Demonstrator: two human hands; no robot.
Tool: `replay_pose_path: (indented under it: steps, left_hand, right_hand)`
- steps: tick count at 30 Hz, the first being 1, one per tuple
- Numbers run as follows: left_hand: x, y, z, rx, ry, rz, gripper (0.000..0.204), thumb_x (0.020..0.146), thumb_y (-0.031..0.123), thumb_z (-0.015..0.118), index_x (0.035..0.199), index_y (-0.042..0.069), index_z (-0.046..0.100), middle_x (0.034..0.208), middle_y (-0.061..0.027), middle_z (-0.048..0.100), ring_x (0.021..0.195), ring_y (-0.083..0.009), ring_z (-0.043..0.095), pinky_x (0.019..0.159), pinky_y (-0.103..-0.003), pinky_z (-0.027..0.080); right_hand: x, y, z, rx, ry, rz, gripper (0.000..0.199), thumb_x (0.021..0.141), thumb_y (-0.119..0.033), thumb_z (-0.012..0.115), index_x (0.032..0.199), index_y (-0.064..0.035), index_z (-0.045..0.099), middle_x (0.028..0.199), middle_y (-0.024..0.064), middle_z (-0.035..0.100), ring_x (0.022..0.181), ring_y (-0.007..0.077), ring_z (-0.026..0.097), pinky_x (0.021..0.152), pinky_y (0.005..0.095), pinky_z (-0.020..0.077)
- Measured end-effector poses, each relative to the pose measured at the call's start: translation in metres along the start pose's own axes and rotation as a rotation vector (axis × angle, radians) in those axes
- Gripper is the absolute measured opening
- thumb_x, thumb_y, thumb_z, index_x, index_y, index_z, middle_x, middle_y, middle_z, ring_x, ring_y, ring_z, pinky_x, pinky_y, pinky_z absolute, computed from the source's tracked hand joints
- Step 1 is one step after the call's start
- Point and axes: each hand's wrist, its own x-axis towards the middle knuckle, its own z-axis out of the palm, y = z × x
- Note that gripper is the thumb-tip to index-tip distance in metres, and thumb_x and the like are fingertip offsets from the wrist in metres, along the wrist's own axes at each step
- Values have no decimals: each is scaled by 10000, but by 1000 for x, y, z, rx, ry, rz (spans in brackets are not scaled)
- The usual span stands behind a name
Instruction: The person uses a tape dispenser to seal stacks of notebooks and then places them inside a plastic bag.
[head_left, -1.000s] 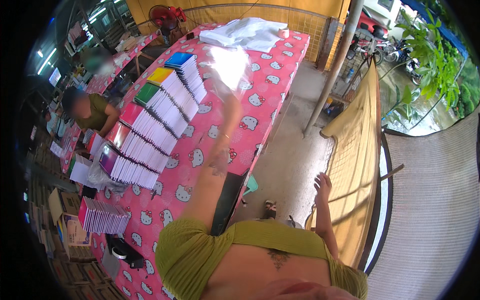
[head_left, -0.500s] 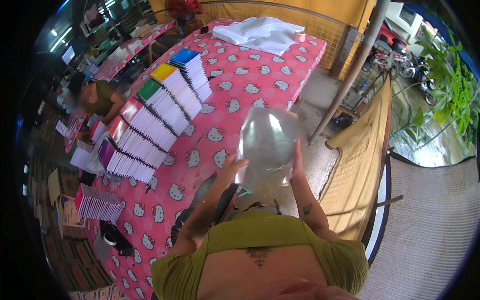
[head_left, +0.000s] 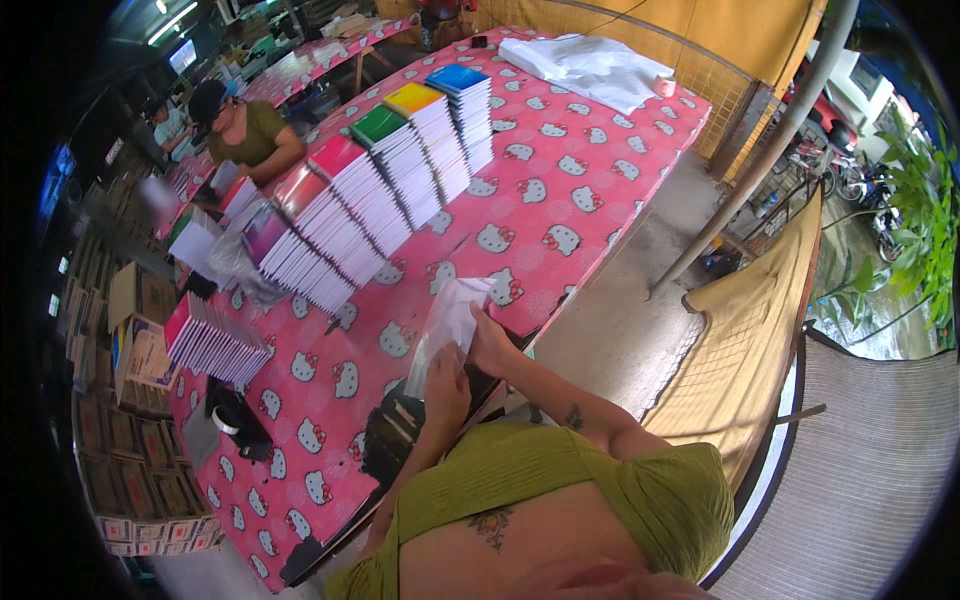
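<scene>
Between my hands, over the near edge of the table, is a crumpled clear plastic bag [head_left: 452, 315]. My left hand [head_left: 446, 385] grips its lower part, fingers closed on the film. Higher up, my right hand [head_left: 490, 345] pinches its right side. Light glares on the plastic, and whether anything is inside it I cannot make out. Beyond it, tall stacks of spiral notebooks [head_left: 365, 215] stand in a slanted row, with covers in purple, red, pink, green, yellow and blue.
A pink cat-patterned cloth covers the table [head_left: 495, 238]. At left are a shorter notebook stack [head_left: 215, 345], a tape dispenser [head_left: 238, 420] and crumpled plastic [head_left: 245, 265]. White sheeting [head_left: 580, 70] lies at the far end. A co-worker [head_left: 250, 140] sits across. A pole [head_left: 750, 160] stands right.
My hands have brought the plastic bag left and over the table edge, turning it from flat and spread to bunched and tilted. My view has swung, shifting the table and stacks rightward.
</scene>
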Motion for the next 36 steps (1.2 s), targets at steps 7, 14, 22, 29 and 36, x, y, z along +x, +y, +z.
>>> replay_pose_path:
  steps: [7,14,22,29,36]
  left_hand:
    - [-52,-67,-91,-562,-158,-456,342,1017,254,493,1106,-40,644,879,-87,647,813,-136,559,779,-301,453]
    - [-91,-138,-148,-525,287,-551,280,989,224,539,928,-34,628,768,-4,606,705,-123,508,637,-335,422]
    - [-121,-222,-254,210,141,-565,367,832,169,563,1181,90,644,1009,-229,678,939,-410,652,801,-477,507]
    - [-80,-268,-302,601,24,-602,289,839,159,576,1107,136,684,1033,-201,687,997,-394,653,860,-507,513]
    - [-83,-281,-300,670,167,-537,552,809,242,669,1330,130,526,1183,-243,622,1082,-431,601,917,-530,479]
  right_hand:
    - [-15,82,46,-76,-106,184,682,915,-647,525,1341,-118,464,1216,78,599,1110,245,577,917,420,479]
    - [2,166,16,-456,82,-227,334,891,-57,644,1215,-29,568,1096,44,634,1013,180,598,872,367,490]
    - [-7,198,0,-578,168,-190,272,860,5,656,1119,39,579,972,52,637,848,147,616,766,301,498]
    - [-59,241,36,-616,1,351,331,905,-78,633,1207,12,531,1061,102,638,898,211,658,731,351,585]
    - [-71,171,38,-846,19,28,359,930,-194,631,1228,-4,573,1024,90,682,870,150,675,705,258,555]
